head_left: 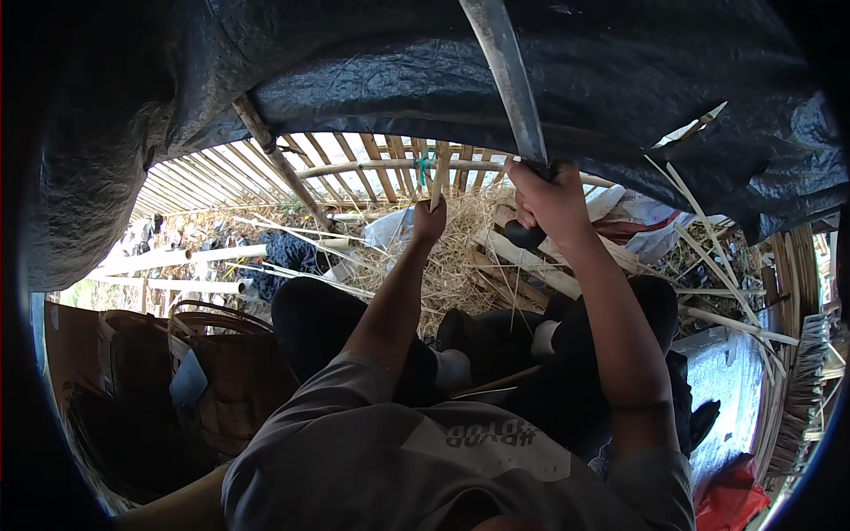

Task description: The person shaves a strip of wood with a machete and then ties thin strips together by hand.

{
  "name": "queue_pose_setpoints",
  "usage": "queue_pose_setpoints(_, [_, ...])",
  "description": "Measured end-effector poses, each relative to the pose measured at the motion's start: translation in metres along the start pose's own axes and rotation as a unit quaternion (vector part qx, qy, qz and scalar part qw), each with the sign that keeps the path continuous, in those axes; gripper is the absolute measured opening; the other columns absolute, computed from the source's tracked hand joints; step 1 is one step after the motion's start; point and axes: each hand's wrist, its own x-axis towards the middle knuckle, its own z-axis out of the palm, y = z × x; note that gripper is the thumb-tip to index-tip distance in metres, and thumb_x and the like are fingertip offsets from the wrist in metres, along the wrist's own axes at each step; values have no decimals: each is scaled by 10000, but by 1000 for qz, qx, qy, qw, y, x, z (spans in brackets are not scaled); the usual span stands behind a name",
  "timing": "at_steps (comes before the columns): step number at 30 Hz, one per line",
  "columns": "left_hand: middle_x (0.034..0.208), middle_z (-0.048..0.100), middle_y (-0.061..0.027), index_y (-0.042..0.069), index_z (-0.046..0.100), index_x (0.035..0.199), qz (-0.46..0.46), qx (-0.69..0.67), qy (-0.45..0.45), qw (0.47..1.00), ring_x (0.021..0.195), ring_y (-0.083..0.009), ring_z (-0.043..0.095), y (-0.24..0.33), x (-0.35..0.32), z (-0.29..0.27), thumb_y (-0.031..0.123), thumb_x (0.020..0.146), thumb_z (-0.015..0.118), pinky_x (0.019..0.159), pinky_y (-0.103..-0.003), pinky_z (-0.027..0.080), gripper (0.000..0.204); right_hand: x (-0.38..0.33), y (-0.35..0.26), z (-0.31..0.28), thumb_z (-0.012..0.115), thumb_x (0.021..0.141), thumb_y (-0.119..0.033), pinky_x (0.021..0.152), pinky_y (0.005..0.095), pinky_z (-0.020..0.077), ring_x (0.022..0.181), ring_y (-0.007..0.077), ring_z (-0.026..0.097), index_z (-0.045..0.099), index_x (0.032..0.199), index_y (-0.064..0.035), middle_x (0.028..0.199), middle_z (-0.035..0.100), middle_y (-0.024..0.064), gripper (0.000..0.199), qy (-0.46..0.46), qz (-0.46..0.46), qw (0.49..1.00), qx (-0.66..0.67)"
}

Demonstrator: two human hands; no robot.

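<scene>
My left hand (431, 221) is closed around the lower end of a short bamboo strip (439, 177), which stands upright in front of me. To its right, my right hand (551, 202) grips the dark handle of a machete (512, 75). The long grey blade points up and away, its tip cut off by the top of the picture. A gap separates the blade from the strip. Straw-coloured shavings (452, 257) lie in a heap beneath both hands, between my knees.
A black plastic sheet (372, 84) hangs low overhead. Beyond stands a slatted bamboo fence (354, 168). Bamboo poles (177, 261) lie at left above woven baskets (235, 380). At right are split bamboo (540, 265), a white sack (633, 221) and a red plastic bag (733, 500).
</scene>
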Motion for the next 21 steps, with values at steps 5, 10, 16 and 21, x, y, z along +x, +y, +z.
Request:
queue_pose_setpoints(5, [531, 539, -170, -38, 571, 644, -2, 41, -30, 999, 501, -205, 573, 23, -21, 13, 273, 921, 571, 506, -412, 418, 417, -35, 21, -26, 634, 901, -174, 458, 280, 392, 464, 107, 504, 550, 700, -48, 540, 501, 16, 252, -23, 39, 999, 11])
queue_pose_setpoints(10, [529, 527, -168, -36, 586, 657, 48, 25, -16, 998, 485, -190, 553, 18, -34, 14, 190, 891, 574, 501, -403, 419, 326, -84, 49, 6, 677, 901, -224, 378, 266, 310, 379, 81, 412, 516, 652, -74, 500, 459, -10, 333, 81, 179, 979, 47])
queue_pose_setpoints(16, [539, 518, -212, -30, 616, 668, 69, 32, -55, 996, 472, -253, 574, 18, -54, 35, 204, 863, 614, 503, -407, 424, 305, -105, 135, 6, 660, 881, -153, 343, 264, 282, 361, 69, 419, 486, 563, -81, 478, 470, -14, 370, 144, 53, 988, -20])
queue_pose_setpoints(21, [532, 512, -201, -31, 625, 677, 58, 24, -70, 996, 467, -229, 561, 16, -63, 34, 221, 863, 628, 508, -401, 426, 313, -104, 133, -3, 651, 867, -139, 357, 265, 298, 369, 67, 433, 487, 545, -83, 485, 493, -16, 366, 122, 39, 989, -79])
